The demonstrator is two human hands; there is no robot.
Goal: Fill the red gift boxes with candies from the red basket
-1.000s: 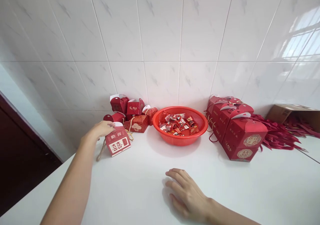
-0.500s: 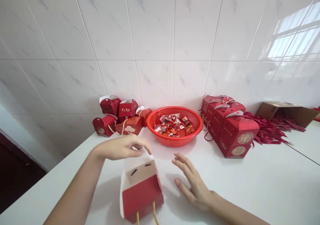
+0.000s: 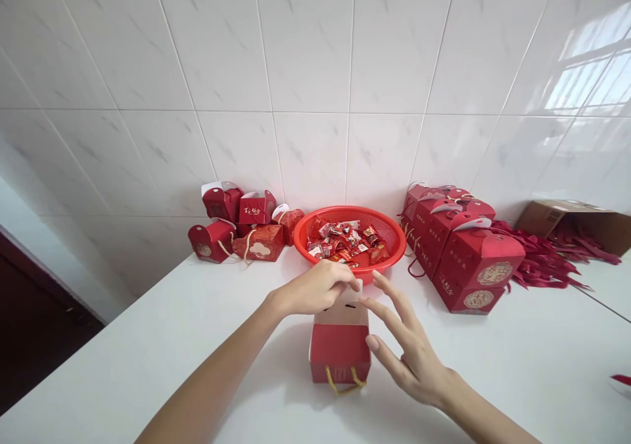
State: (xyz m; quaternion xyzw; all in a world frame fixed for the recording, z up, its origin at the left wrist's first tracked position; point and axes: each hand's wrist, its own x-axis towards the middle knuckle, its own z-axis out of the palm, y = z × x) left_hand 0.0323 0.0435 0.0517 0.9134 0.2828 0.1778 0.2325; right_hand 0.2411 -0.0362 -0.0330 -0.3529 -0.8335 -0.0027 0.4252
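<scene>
A red gift box [image 3: 340, 353] with a gold rope handle stands on the white table, its top unfolded and its pale inner flap raised at the back. My left hand [image 3: 318, 291] reaches over the box from the left, fingers bent and closed on that rear flap. Close by the box's right side, my right hand [image 3: 407, 349] is open with fingers spread; its fingertips come near the flap, and I cannot tell whether they touch it. Just behind my hands sits a red plastic basket [image 3: 300, 250] holding wrapped candies [image 3: 340, 239].
Several small red boxes [image 3: 210, 242] are grouped at the back left against the tiled wall. Stacked red boxes [image 3: 458, 260] stand at the right, beside a heap of dark red ribbons [image 3: 537, 263] and a cardboard box [image 3: 586, 217] lying on its side.
The gift box has shifted right and away from me, and now stands straighter. My left hand has moved right with it, and my right hand has come closer to it.
</scene>
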